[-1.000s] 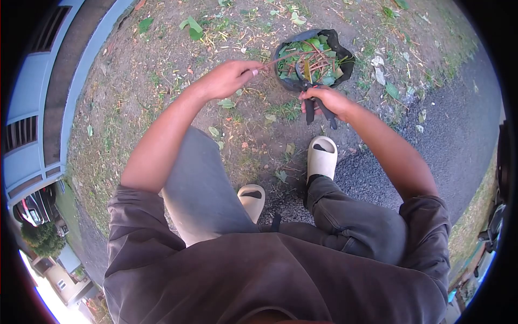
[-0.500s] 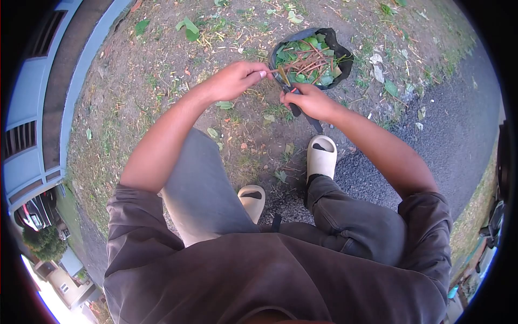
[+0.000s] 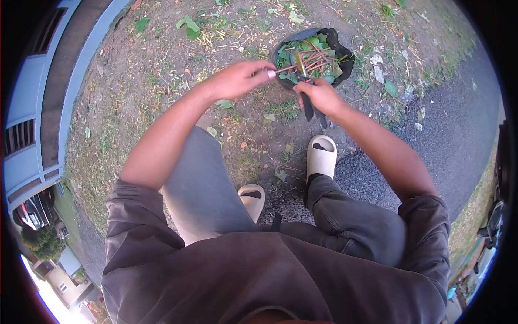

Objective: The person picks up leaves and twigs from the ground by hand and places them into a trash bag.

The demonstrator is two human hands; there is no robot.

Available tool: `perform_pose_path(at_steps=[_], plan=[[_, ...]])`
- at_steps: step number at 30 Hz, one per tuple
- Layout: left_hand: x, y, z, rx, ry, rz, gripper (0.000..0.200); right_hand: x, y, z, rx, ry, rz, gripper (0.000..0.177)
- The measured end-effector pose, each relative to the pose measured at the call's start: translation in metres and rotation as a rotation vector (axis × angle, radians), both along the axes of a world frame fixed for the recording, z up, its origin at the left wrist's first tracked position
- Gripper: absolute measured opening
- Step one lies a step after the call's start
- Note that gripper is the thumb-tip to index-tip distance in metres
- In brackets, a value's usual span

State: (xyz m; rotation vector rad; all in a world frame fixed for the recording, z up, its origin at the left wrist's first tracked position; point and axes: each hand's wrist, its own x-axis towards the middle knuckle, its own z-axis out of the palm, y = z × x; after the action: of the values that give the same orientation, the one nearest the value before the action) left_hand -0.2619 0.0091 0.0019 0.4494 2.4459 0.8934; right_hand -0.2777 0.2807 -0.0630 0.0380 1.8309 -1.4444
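Note:
Between the fingertips of my left hand is pinched a thin reddish-brown twig, its far end reaching over the rim of a dark fabric bag. My right hand is closed round the dark handles of pruning shears. Their blades point away from me and overlap the bag's near side in this view, close to the twig. Inside the bag lie green leaves and several cut brown stems.
Bare soil with patchy grass surrounds the bag, with loose leaves scattered on it. Dark gravel pavement lies to the right. My beige slides stand just below my hands. A blue-grey wall runs along the left.
My right hand and the shears have shifted right, and the blades now sit further over the bag. My left hand has moved slightly right with the twig, its fingers straighter.

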Motion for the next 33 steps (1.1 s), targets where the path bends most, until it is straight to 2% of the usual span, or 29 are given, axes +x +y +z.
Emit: perform_pose_path(at_steps=[6, 10, 14, 17, 21, 23, 25, 27, 29, 30, 32, 33], plan=[[-0.015, -0.039, 0.007, -0.030, 0.031, 0.169, 0.046, -0.016, 0.023, -0.004, 0.015, -0.013, -0.037, 0.028], [-0.012, -0.052, 0.009, 0.006, 0.044, 0.260, 0.044, -0.015, 0.026, -0.005, 0.018, -0.130, -0.065, 0.029], [-0.009, -0.054, 0.011, 0.015, 0.039, 0.282, 0.044, -0.014, 0.024, -0.008, 0.002, -0.213, -0.057, 0.030], [-0.009, -0.056, 0.014, 0.016, 0.015, 0.307, 0.053, -0.018, 0.024, -0.022, 0.072, -0.206, -0.109, 0.029], [-0.005, -0.057, 0.024, -0.001, 0.000, 0.321, 0.051, -0.020, 0.028, -0.009, 0.033, -0.240, -0.120, 0.029], [-0.005, -0.059, 0.023, 0.008, 0.002, 0.327, 0.050, -0.019, 0.029, 0.002, -0.008, -0.317, -0.057, 0.030], [-0.003, -0.062, 0.019, 0.058, 0.061, 0.311, 0.041, -0.015, 0.028, 0.000, -0.038, -0.325, -0.009, 0.029], [-0.004, -0.063, 0.024, 0.041, 0.046, 0.331, 0.045, -0.013, 0.026, 0.001, -0.070, -0.331, 0.041, 0.029], [-0.004, -0.065, 0.025, 0.021, 0.026, 0.353, 0.049, -0.008, 0.023, 0.004, -0.124, -0.291, 0.255, 0.031], [-0.006, -0.067, 0.023, 0.042, 0.023, 0.343, 0.049, -0.006, 0.022, 0.005, -0.126, -0.297, 0.260, 0.031], [-0.004, -0.073, 0.020, 0.052, 0.008, 0.348, 0.049, 0.001, 0.019, 0.001, -0.116, -0.075, 0.536, 0.034], [-0.003, -0.073, 0.023, 0.087, 0.004, 0.351, 0.045, 0.005, 0.012, -0.008, -0.158, -0.032, 0.612, 0.042]])
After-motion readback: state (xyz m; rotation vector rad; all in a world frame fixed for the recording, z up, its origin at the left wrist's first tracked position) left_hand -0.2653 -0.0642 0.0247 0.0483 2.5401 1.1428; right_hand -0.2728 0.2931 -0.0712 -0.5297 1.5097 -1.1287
